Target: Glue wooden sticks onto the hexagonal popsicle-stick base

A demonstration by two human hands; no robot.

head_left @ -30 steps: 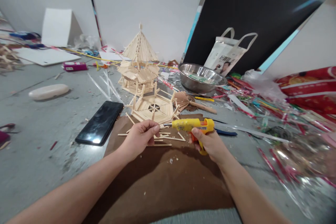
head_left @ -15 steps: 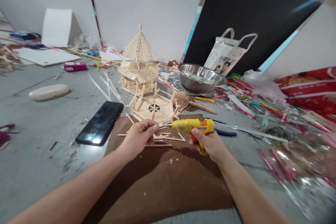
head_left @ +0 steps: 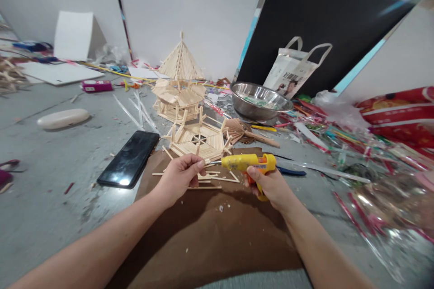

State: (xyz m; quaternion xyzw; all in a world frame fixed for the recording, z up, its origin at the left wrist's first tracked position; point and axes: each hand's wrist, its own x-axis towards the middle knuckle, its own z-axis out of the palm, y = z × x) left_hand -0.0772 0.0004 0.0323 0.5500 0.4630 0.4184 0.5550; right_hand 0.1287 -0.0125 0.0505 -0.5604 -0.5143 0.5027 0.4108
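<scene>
My right hand [head_left: 267,180] grips a yellow hot glue gun [head_left: 240,161] by its handle, fingers near the orange trigger. Its metal nozzle points left, right at the fingertips of my left hand [head_left: 186,171]. Thumb and forefinger of that hand pinch a small wooden stick [head_left: 207,161], mostly hidden by the fingers. Just beyond lies a flat hexagonal frame of wooden sticks [head_left: 183,141] with short uprights around its edge. Loose wooden sticks [head_left: 217,179] rest on a brown sheet [head_left: 217,235] under my hands.
Behind the frame stands a stick pagoda [head_left: 179,95] with a pointed roof. A black phone [head_left: 130,158] lies left, beyond it a white oval object [head_left: 63,118]. A metal bowl [head_left: 259,104], a white bag [head_left: 288,70] and scattered plastic strips [head_left: 339,144] fill the right.
The glue gun has shifted very slightly left, its nozzle still at my left fingertips. Otherwise both hands hold nearly the same position.
</scene>
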